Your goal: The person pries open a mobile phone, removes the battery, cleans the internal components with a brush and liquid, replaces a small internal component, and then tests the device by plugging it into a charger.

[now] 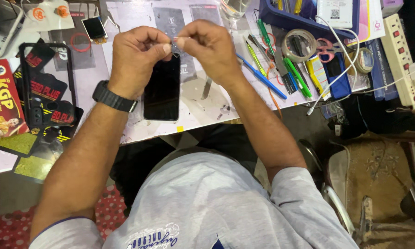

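Grey shirt fabric fills the lower middle of the frame, nearest the camera, and both bare forearms are stretched up from it toward the bench. At upper centre the left hand and the right hand are brought together, knuckles up; a tiny pale part is pinched between the thumb and forefinger tips of both, too small to be identified. A dark wristwatch is worn on the left wrist. Just below the joined fingertips a black phone is laid flat on the bench, screen dark, its top end partly hidden by the hands. Black phone covers are spread at the left of the frame. At upper right a roll of tape, green and blue tools and a white power strip are seen.
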